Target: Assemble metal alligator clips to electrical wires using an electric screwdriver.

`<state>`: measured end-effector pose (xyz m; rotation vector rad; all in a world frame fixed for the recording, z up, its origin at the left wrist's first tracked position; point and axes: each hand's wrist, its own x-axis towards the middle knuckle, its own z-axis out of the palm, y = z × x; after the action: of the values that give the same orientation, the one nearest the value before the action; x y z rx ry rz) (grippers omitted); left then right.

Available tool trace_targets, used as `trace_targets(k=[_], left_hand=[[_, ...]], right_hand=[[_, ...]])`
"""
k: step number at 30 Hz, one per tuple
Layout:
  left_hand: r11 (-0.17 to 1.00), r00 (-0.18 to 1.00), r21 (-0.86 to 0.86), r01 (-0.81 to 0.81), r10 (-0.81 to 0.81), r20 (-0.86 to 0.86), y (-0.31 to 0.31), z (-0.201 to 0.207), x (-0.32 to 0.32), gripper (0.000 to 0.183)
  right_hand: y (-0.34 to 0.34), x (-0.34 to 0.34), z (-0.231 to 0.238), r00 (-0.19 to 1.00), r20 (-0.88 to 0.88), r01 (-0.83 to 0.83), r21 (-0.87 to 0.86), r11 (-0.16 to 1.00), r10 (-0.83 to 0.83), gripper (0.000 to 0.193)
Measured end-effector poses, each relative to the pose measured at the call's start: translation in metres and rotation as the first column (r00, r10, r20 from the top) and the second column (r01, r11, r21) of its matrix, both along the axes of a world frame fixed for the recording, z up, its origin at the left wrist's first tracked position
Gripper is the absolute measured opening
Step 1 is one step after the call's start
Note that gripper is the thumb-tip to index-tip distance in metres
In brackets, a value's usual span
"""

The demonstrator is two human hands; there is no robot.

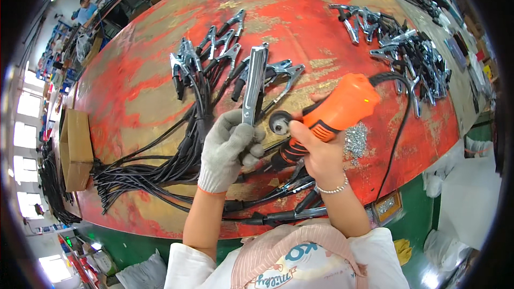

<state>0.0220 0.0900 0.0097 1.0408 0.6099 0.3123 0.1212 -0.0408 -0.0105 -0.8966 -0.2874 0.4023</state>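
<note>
My left hand [225,155], in a grey knitted glove, is closed around the lower end of a shiny metal clamp [255,83], which it holds upright. My bare right hand [323,155] grips an orange corded angle grinder [345,106]. The grinder's round dark head [279,122] sits beside the clamp's lower end; whether they touch I cannot tell. Just beyond my left hand lies a bundle of black cables [198,112] tipped with silver clamps [187,56]. More cables [155,179] run off to the left under my left wrist.
The red, worn table [144,91] holds a pile of clamps [423,64] at far right and small metal pieces [354,143] beside the grinder. The grinder's cord [393,155] hangs over the near edge. A cardboard box [79,150] stands left. Two people [88,10] are at far left.
</note>
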Motion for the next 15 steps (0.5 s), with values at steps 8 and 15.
trace_targets(k=[8,15], left_hand=[[0.977,0.986,-0.175,0.12,-0.097,0.135,0.016,0.01,-0.021,0.061],[0.968,0.977,-0.185,0.169,-0.139,0.161,0.02,0.006,-0.02,0.063]], right_hand=[[0.039,-0.007,0.001,0.987,0.145,-0.045,-0.12,0.992,0.062,0.046],[0.045,-0.014,0.006,0.984,0.133,-0.11,-0.084,0.99,0.121,0.046]])
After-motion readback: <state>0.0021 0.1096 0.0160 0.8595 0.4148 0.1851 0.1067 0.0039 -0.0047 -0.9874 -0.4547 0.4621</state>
